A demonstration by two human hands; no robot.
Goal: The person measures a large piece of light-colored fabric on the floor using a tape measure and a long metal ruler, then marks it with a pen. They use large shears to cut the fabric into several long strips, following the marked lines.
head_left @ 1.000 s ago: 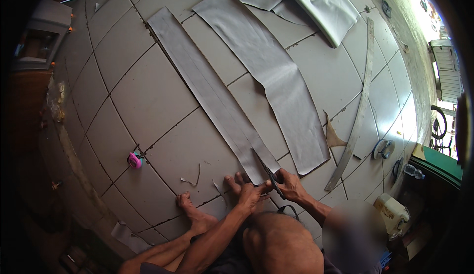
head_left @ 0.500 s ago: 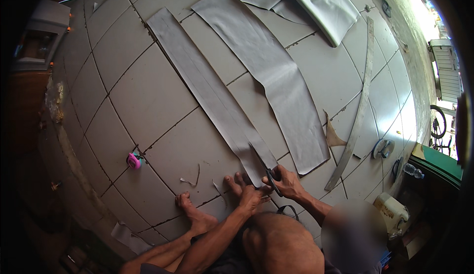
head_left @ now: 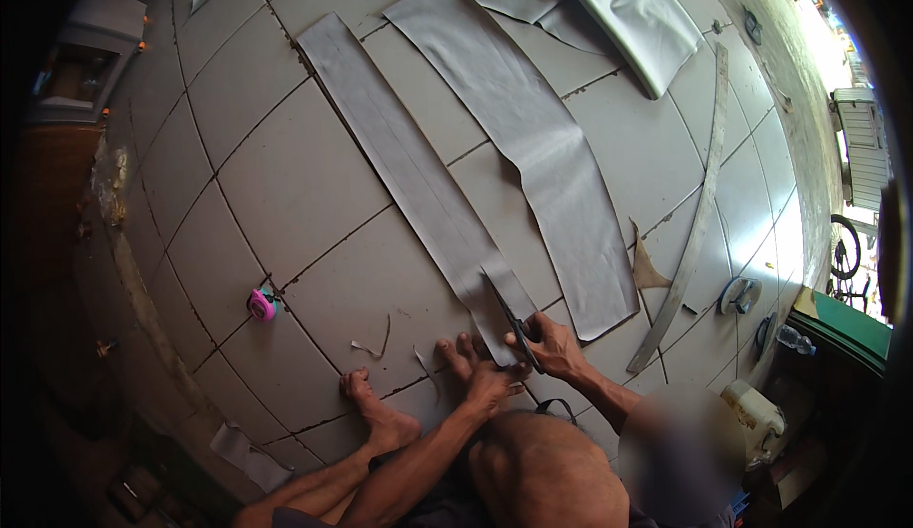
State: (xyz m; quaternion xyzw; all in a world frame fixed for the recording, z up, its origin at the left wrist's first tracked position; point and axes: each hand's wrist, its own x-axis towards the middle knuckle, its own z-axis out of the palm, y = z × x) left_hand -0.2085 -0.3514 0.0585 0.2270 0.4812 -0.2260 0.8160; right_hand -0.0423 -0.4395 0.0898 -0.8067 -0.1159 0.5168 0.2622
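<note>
A long grey strip of leather-like material (head_left: 399,171) lies slantwise on the tiled floor, with a thin line drawn along it. My right hand (head_left: 554,345) is closed round the handles of black scissors (head_left: 514,321), whose blades are at the strip's near end, pointing away from me along it. Beside the scissors, my left hand (head_left: 492,387) pinches that near end, close to my bare toes. Its fingertips are partly hidden. To the right of the strip rests a wider grey piece (head_left: 556,171) of the same material.
A folded grey sheet (head_left: 632,19) lies at the far right, and a long metal ruler (head_left: 699,209) curves along the right side. A pink tape measure (head_left: 262,304) and thin offcuts (head_left: 376,342) are on the floor to the left. A brown scrap (head_left: 649,262) lies near the ruler.
The whole view has shifted slightly, so the floor things appear a little further right. Both hands stay at the strip's near end, the scissors still in the right one.
</note>
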